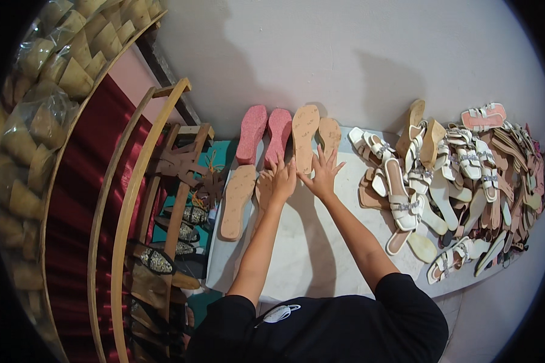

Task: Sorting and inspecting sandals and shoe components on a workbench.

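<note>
Two pink speckled shoe soles [252, 130] lean against the wall at the back of the white table. To their right stand a taller tan sole [306, 130] and a shorter tan sole [329, 133]. Nearer to me lies another tan sole [238, 202], with one more tan sole [264, 192] partly under my left arm. My left hand [282, 181] rests by the lower ends of the right pink sole and the tall tan one, fingers stretched out. With fingers spread, my right hand [323, 174] is at the short tan sole's lower end. Neither hand visibly grips anything.
White sandals [404, 202] and loose soles pile up on the table's right side. Two wooden heeled pieces [431, 142] stand among them. Left of the table, a wooden rack [136, 181] holds dark slippers [157, 259]. Wooden shoe lasts [27, 145] fill a shelf farther left.
</note>
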`<state>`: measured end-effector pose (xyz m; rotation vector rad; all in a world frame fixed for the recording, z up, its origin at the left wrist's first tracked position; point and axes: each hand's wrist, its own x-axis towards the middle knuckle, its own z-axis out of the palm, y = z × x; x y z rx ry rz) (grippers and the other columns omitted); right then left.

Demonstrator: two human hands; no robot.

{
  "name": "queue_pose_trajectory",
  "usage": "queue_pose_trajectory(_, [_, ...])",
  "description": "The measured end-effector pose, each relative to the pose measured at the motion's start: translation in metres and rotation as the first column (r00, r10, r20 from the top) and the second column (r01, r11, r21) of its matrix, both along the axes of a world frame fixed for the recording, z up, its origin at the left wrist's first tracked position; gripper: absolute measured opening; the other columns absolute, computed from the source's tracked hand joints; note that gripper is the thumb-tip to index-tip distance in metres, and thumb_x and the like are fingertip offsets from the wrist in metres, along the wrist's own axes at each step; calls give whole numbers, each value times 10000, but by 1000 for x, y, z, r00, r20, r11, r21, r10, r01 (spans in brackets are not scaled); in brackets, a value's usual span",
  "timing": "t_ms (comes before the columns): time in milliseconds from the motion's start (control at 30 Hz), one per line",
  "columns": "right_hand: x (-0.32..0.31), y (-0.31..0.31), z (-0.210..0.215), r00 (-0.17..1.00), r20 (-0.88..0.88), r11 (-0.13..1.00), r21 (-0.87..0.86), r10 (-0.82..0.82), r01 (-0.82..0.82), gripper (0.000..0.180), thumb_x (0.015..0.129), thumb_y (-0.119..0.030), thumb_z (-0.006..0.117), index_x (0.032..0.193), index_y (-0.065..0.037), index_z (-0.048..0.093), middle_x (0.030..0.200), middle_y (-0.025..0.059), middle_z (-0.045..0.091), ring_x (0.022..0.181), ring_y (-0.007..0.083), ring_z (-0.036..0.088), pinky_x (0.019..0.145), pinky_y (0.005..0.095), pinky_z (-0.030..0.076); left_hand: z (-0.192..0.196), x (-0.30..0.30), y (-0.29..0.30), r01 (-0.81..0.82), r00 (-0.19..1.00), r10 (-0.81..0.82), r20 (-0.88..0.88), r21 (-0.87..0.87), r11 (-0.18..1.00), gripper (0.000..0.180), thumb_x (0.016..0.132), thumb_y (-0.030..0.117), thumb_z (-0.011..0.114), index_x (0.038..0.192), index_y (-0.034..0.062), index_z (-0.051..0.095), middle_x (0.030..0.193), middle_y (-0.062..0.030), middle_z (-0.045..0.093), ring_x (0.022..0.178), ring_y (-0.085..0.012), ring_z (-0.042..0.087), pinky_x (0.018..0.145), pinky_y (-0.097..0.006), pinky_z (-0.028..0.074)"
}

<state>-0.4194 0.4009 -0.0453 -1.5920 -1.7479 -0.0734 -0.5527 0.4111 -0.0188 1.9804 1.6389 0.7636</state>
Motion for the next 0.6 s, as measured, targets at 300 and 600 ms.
queue_pose_trajectory(300, [-10,39,-22,999,-9,996,-81,-46,46,668,688,-473,617,1135,5,488,1398,120,241,1289,467,-6,852,734,-64,-36,-1,42,-64,998,64,-6,48,997,465,918,415,230,1248,189,469,1427,-181,111,1312,-378,-79,899,-695,-97])
queue_pose_trajectory(600, [-10,45,-34,997,0,985,-159,-71,70,679,705,-483,589,1173,-11,446,1392,126,245,1288,466,10,849,737,-64,-44,4,46,-76,996,80,-48,73,994,477,920,397,230,1240,144,476,1423,-187,120,1312,-377,-80,903,-685,-111])
